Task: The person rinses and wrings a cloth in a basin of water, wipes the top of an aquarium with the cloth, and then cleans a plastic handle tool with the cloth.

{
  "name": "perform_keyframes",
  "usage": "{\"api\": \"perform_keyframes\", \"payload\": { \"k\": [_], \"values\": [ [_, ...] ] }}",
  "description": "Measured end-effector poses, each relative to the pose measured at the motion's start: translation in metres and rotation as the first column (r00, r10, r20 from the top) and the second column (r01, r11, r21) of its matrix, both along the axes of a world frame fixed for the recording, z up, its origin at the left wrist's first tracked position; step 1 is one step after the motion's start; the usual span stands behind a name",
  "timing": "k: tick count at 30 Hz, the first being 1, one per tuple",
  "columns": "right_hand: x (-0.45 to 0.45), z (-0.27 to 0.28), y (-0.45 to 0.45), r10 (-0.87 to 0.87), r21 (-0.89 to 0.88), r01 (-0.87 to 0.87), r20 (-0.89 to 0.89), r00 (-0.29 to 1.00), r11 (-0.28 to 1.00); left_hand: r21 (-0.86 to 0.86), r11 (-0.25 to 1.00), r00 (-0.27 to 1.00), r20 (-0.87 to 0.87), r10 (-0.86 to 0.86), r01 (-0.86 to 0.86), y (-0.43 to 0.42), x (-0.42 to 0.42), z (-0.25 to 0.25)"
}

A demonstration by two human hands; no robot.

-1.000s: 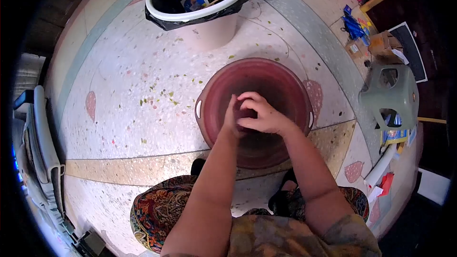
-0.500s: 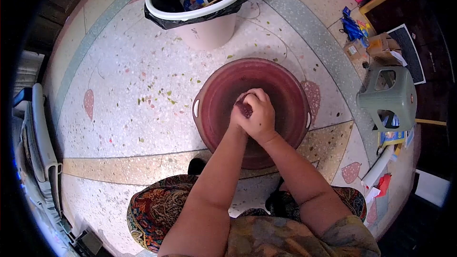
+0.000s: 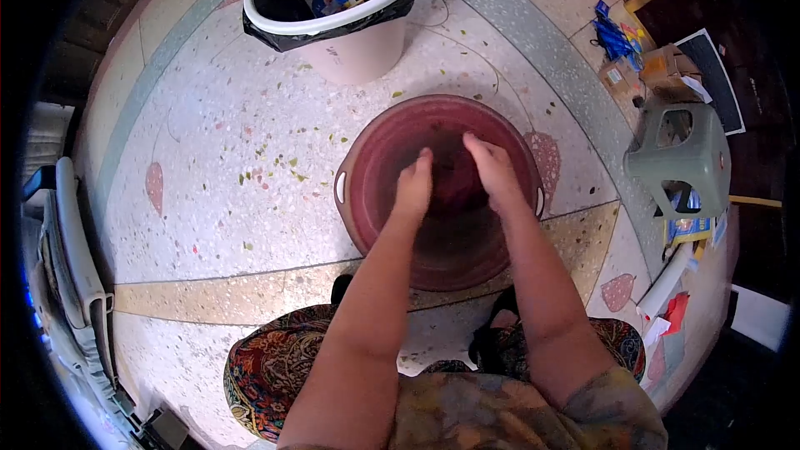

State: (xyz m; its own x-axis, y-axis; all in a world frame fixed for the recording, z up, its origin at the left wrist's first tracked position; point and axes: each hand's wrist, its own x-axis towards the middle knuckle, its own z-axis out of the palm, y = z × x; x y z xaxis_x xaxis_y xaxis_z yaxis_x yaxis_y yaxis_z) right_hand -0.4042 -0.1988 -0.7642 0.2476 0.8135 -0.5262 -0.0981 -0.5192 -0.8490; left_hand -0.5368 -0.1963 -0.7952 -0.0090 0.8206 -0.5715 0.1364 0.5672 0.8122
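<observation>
A dark red round basin (image 3: pixel 367 217) with two side handle slots stands on the floor in front of me. My left hand (image 3: pixel 413 186) is over its middle, fingers stretched forward and the palm turned inward. Facing it from the right, my right hand (image 3: pixel 493 171) is also open, its fingers pointing forward and to the left. A gap separates the two hands, and neither holds anything that I can see. Dark reddish stuff (image 3: pixel 454 175) shows between and below them in the basin; its kind cannot be made out.
Ahead stands a pale bin (image 3: pixel 354 58) lined with a black bag, with a stick inside. Small green bits (image 3: pixel 283 162) are scattered on the speckled floor. At the right are a grey-green stool (image 3: pixel 708 150) and cardboard boxes (image 3: pixel 667 71). A folded chair (image 3: pixel 75 250) leans at the left.
My hands were clasped together around a dark reddish lump. Now they are apart and open, and the lump is no longer in them.
</observation>
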Motion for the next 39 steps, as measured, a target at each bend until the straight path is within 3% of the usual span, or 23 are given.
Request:
{"api": "perform_keyframes", "payload": {
  "k": [2, 4, 5, 7, 8, 10, 11, 13, 14, 16, 18, 20, 21, 23, 24, 25, 27, 28, 30, 32, 34, 36, 39],
  "values": [
    [0.023, -0.027, 0.001, 0.042, -0.132, -0.01, 0.242, 0.969, 0.991, 0.041, 0.999, 0.99, -0.143, -0.007, 0.013, 0.001, -0.016, 0.0],
    [0.034, -0.021, -0.004, 0.305, -0.252, -0.211, 0.431, 0.849, 0.944, -0.008, 0.984, 0.895, -0.415, -0.164, 0.176, 0.006, -0.038, -0.022],
    [0.035, -0.027, -0.008, 0.302, -0.254, -0.207, 0.431, 0.85, 0.945, -0.01, 0.984, 0.895, -0.414, -0.168, 0.181, 0.006, -0.043, -0.032],
    [0.032, -0.038, -0.017, 0.638, -0.454, -0.452, 0.6, 0.482, 0.768, -0.07, 0.962, 0.86, -0.434, -0.268, 0.264, 0.003, -0.047, -0.037],
    [0.03, -0.041, -0.023, 0.637, -0.455, -0.449, 0.599, 0.485, 0.769, -0.071, 0.961, 0.859, -0.434, -0.272, 0.268, -0.003, -0.046, -0.038],
    [0.017, -0.035, -0.029, 0.758, -0.62, -0.447, 0.594, 0.27, 0.645, 0.002, 0.931, 0.685, -0.678, -0.267, 0.365, -0.017, -0.038, -0.034],
    [0.015, -0.033, -0.027, 0.828, -0.679, -0.485, 0.517, 0.216, 0.55, 0.006, 0.93, 0.685, -0.678, -0.265, 0.367, -0.02, -0.036, -0.038],
    [0.018, -0.043, -0.029, 0.826, -0.67, -0.497, 0.525, 0.206, 0.551, -0.024, 0.865, 0.59, -0.721, -0.362, 0.501, -0.023, -0.031, -0.044],
    [0.02, -0.048, -0.03, 0.826, -0.664, -0.51, 0.529, 0.196, 0.547, -0.024, 0.864, 0.59, -0.722, -0.362, 0.502, -0.02, -0.029, -0.049],
    [0.025, -0.043, -0.03, 0.836, -0.666, -0.543, 0.531, 0.136, 0.511, 0.091, 0.809, 0.744, -0.464, -0.481, 0.581, -0.004, -0.018, -0.029],
    [0.026, -0.035, -0.03, 0.843, -0.671, -0.573, 0.534, 0.066, 0.47, 0.13, 0.785, 0.757, -0.397, -0.519, 0.606, 0.01, -0.007, 0.007],
    [0.027, -0.028, -0.029, 0.867, -0.698, -0.575, 0.497, 0.042, 0.427, 0.185, 0.799, 0.82, -0.147, -0.553, 0.572, 0.023, 0.001, 0.04],
    [0.029, -0.033, -0.032, 0.868, -0.703, -0.571, 0.496, 0.035, 0.425, 0.189, 0.801, 0.823, -0.14, -0.55, 0.568, 0.026, 0.003, 0.055],
    [0.033, -0.053, -0.04, 0.817, -0.621, -0.611, 0.571, 0.076, 0.491, 0.032, 0.915, 0.81, 0.452, -0.372, 0.403, 0.03, 0.006, 0.076],
    [0.033, -0.057, -0.04, 0.818, -0.624, -0.61, 0.571, 0.071, 0.489, 0.033, 0.916, 0.809, 0.456, -0.37, 0.4, 0.032, 0.007, 0.08],
    [0.031, -0.061, -0.04, 0.647, -0.267, -0.635, 0.578, 0.496, 0.725, 0.037, 0.945, 0.79, 0.538, -0.293, 0.325, 0.033, 0.005, 0.082],
    [0.026, -0.063, -0.044, 0.271, 0.101, -0.328, 0.37, 0.889, 0.939, 0.058, 0.98, 0.72, 0.67, -0.179, 0.189, 0.039, -0.002, 0.072],
    [0.029, -0.06, -0.041, 0.273, 0.1, -0.33, 0.37, 0.888, 0.939, -0.009, 0.993, 0.728, 0.681, -0.078, 0.115, 0.043, -0.009, 0.074],
    [0.042, -0.052, -0.031, 0.448, -0.109, -0.558, 0.73, 0.516, 0.822, -0.05, 0.998, 0.683, 0.73, 0.016, 0.031, 0.048, -0.027, 0.067],
    [0.05, -0.032, -0.018, 0.562, -0.173, -0.602, 0.617, 0.55, 0.779, -0.17, 0.984, 0.741, 0.655, 0.148, -0.046, 0.056, -0.043, 0.043],
    [0.052, -0.013, -0.008, 0.661, -0.228, -0.647, 0.485, 0.572, 0.727, -0.151, 0.984, 0.724, 0.668, 0.172, -0.094, 0.048, -0.048, 0.045],
    [0.053, 0.0, -0.003, 0.643, -0.177, -0.656, 0.493, 0.586, 0.734, -0.099, 0.982, 0.877, 0.442, 0.187, -0.16, 0.04, -0.051, 0.035],
    [0.057, -0.002, 0.0, 0.564, -0.135, -0.585, 0.502, 0.656, 0.8, -0.022, 1.0, 0.934, 0.358, -0.007, 0.016, 0.026, -0.053, -0.004]
  ]
}}
